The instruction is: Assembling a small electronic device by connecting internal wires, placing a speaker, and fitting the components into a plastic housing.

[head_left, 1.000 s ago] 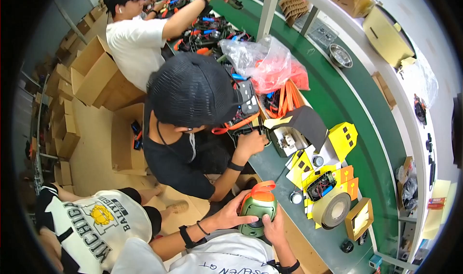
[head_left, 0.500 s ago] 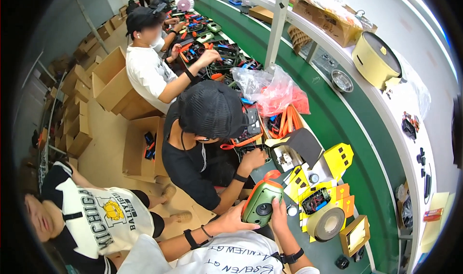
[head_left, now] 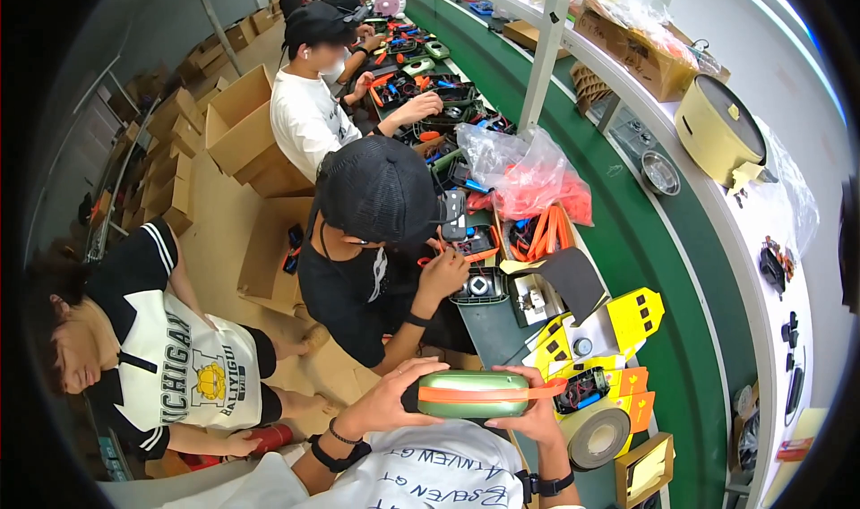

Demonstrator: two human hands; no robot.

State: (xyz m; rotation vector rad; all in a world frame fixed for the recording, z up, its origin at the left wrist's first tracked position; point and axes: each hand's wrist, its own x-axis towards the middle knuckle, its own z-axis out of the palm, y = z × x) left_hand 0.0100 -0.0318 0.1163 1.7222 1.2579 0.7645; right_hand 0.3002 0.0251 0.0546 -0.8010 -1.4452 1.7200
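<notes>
A tape roll lies beside yellow boxes

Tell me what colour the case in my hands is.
The case is green with an orange band along its top edge, seen best in the head view.

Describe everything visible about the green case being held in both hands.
The green case is an oblong, rounded, hard-looking shell with a matte olive surface. An orange band runs along its upper edge and sticks out as a strap to the right. It lies on its long side, lifted above the green bench. The left hand grips its left end, fingers over the top; the right hand supports its right end from below.
</notes>
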